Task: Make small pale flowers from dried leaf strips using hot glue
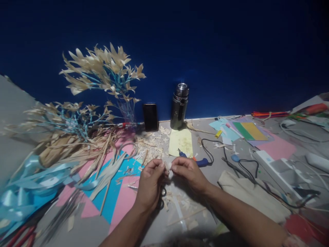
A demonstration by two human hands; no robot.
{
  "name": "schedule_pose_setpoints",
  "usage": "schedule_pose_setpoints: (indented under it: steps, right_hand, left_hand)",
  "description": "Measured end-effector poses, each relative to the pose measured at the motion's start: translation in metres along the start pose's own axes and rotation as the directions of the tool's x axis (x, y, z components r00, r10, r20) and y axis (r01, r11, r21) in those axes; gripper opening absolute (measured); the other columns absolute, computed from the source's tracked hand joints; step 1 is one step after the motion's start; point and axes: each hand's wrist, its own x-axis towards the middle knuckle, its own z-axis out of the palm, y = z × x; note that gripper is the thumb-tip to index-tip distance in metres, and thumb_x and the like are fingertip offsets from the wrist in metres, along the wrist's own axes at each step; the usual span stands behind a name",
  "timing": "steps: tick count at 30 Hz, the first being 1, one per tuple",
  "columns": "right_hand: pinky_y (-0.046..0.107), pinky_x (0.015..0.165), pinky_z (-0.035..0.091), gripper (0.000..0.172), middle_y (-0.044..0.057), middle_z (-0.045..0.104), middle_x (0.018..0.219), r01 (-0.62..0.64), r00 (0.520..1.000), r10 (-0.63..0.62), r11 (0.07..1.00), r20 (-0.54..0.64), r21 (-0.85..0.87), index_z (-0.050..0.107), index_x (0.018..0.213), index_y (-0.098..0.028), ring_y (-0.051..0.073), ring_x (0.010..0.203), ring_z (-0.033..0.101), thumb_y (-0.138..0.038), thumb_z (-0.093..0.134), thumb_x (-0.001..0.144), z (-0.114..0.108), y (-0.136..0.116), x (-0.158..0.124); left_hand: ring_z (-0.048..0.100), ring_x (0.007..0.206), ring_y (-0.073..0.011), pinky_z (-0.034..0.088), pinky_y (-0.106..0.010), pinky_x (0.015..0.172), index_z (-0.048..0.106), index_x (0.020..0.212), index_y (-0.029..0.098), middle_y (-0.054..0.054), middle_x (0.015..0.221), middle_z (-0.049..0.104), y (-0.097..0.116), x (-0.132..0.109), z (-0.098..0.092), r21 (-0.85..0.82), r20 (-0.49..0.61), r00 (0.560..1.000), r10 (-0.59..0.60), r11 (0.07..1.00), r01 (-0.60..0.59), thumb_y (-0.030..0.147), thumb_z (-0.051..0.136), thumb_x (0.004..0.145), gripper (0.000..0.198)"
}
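My left hand (151, 183) and my right hand (190, 175) meet above the middle of the table, fingertips close together. Between them is a small pale petal-like piece (168, 166) of dried husk; both hands pinch it. Just behind my right hand lies a blue glue gun (202, 162) with a black cord, its nozzle toward the yellow sheet (180, 140). Partly covered by my left hand, a pair of scissors with black handles (162, 199) rests on the table. Husk scraps (154, 147) are scattered around.
Behind stand a dark flask (179, 108) and a phone (150, 117). Dried-husk flowers on blue stems (108, 72) rise at the left, above husk strips and blue ribbon (23, 192). At right are a power strip (276, 171), a beige cloth (252, 195) and coloured sheets (249, 130). Red-handled scissors (24, 236) lie front left.
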Motion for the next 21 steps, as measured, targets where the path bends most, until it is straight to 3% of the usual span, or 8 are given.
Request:
schedule_pose_setpoints:
  steps: [10,21]
  right_hand:
    - [0.025,0.058,0.040,0.019,-0.004,0.057,0.058,0.041,0.997,-0.044,0.998,-0.059,-0.055,0.063,0.069,-0.018,0.013,0.057,0.050,-0.034,0.075,0.071,0.0039,-0.0009,-0.0005]
    - [0.025,0.057,0.040,0.019,-0.001,0.062,0.060,0.053,0.993,-0.053,0.999,-0.106,0.000,0.065,0.068,-0.018,0.013,0.057,0.051,-0.033,0.075,0.074,0.0015,0.0050,0.0015]
  left_hand:
    - [0.057,0.056,-0.0102,0.046,-0.019,0.055,0.062,0.077,0.018,0.002,0.063,0.064,-0.0079,0.0004,0.0008,0.124,-0.055,0.991,0.124,0.985,-0.117,0.044,0.081,0.077,0.031]
    - [0.065,0.062,-0.0148,0.052,-0.024,0.060,0.071,0.088,0.014,-0.006,0.072,0.073,-0.0021,-0.0071,-0.0003,0.024,0.030,1.000,-0.001,1.000,0.000,0.048,0.083,0.073,0.039]
